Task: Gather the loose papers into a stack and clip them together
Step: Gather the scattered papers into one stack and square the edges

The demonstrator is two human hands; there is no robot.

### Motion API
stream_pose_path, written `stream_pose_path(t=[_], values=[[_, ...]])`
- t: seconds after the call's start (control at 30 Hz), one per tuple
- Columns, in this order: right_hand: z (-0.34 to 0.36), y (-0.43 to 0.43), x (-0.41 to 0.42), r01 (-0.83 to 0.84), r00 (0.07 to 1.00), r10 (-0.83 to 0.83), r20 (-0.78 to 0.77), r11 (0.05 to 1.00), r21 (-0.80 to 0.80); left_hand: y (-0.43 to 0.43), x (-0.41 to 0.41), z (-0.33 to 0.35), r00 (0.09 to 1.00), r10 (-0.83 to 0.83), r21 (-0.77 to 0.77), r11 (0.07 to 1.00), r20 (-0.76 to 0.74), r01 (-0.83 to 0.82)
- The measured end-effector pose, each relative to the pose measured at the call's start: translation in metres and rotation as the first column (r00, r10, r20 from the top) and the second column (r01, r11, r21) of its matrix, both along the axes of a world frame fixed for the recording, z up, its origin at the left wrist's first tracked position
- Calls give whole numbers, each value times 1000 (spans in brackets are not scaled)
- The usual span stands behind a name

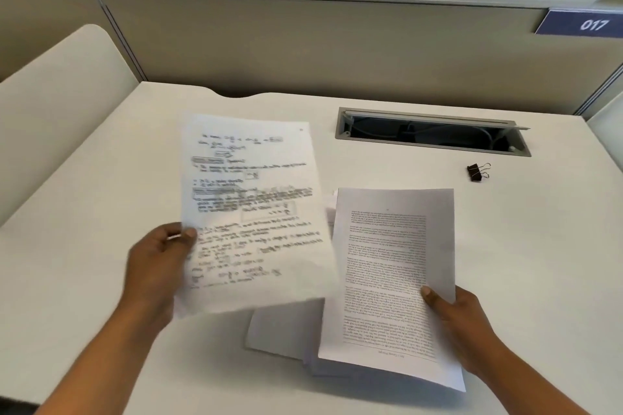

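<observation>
My left hand (158, 259) pinches the left edge of a handwritten sheet (253, 212) and holds it lifted above the white desk; the sheet is motion-blurred. My right hand (458, 323) grips the right edge of a printed sheet (387, 280), whose text runs upside down to me. Under that sheet lie more loose papers (283, 330), partly hidden, with corners sticking out at the left and bottom. A black binder clip (477, 172) lies alone on the desk, beyond and to the right of the papers, apart from both hands.
The white desk (101, 195) has an open cable slot (431, 133) at the back right. A beige partition (303, 44) with a blue "017" label (580, 23) closes off the far side. A cream chair back (57, 94) stands at the left.
</observation>
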State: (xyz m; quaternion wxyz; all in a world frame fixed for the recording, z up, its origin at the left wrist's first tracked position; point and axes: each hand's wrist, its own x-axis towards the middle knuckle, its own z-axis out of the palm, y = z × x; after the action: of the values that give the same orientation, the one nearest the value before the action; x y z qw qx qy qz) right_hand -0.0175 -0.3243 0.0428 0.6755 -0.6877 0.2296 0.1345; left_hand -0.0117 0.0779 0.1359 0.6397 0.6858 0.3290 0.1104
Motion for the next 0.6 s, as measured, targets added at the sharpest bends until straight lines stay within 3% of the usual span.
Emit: stream_pose_path(t=[0.2, 0.6], values=[[24, 20, 7, -36, 999, 36, 38, 999, 5, -76, -11, -16, 981, -192, -127, 974, -12, 189], [69, 31, 0, -147, 986, 143, 83, 989, 35, -113, -4, -23, 942, -325, -63, 945, -84, 320]])
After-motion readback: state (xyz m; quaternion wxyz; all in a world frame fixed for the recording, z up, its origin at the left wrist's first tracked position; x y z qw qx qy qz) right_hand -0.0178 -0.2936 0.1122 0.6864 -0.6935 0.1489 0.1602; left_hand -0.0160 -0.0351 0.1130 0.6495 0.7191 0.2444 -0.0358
